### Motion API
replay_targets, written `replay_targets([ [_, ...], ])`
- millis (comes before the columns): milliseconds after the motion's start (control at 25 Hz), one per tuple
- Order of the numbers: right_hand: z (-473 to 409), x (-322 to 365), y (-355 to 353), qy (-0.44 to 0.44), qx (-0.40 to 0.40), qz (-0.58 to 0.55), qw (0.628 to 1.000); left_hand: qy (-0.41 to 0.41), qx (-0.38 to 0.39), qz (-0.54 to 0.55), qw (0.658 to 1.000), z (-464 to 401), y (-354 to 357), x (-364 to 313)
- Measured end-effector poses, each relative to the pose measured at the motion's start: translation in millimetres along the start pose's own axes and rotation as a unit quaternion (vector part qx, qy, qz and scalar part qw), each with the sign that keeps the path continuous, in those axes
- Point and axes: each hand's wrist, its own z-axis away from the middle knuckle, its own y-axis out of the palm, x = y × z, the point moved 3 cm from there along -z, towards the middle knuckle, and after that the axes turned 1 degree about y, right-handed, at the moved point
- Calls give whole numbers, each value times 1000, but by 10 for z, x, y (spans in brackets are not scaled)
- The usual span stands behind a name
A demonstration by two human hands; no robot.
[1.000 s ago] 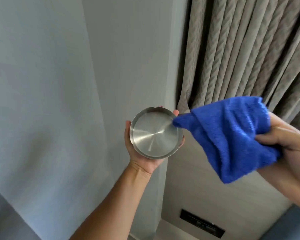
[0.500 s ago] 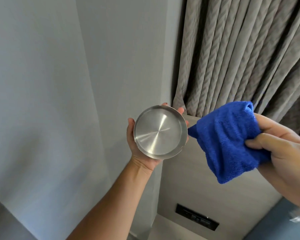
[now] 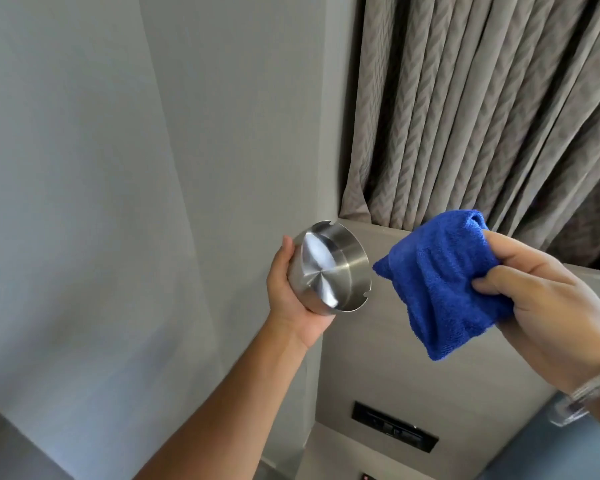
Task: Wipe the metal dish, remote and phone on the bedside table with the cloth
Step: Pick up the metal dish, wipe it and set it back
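Note:
My left hand (image 3: pixel 288 292) holds up a round brushed-metal dish (image 3: pixel 329 268) with notches in its rim. The dish is turned so that its flat underside and side wall face me; its open side points away to the right. My right hand (image 3: pixel 548 306) grips a bunched blue cloth (image 3: pixel 444 282) just right of the dish. The cloth's nearest corner hangs a small gap away from the dish's rim, not touching it. The remote, the phone and the bedside table are out of view.
A grey wall (image 3: pixel 118 202) fills the left half. Beige patterned curtains (image 3: pixel 482 105) hang at the upper right behind a light wood panel (image 3: pixel 378 368). A black switch plate (image 3: pixel 394 427) is set low in that panel. A clear bracelet (image 3: pixel 589 393) circles my right wrist.
My left hand has turned the dish from underside-on to show its side wall. The cloth has drawn back from the rim and is bunched tighter in my right hand.

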Motion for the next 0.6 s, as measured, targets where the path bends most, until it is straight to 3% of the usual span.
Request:
replay_targets([
  [160, 8, -27, 22, -1, 5, 10, 1000, -85, 129, 66, 986, 43, -10, 99],
  [280, 27, -44, 2, 0, -6, 25, 1000, -113, 184, 72, 974, 54, -73, 155],
  [480, 104, 65, 46, -36, -1, 89, 995, -61, 173, 25, 983, 35, -130, 109],
  [600, 151, 143, 137, -72, -2, 189, 979, -11, 150, -31, 988, 26, -79, 80],
])
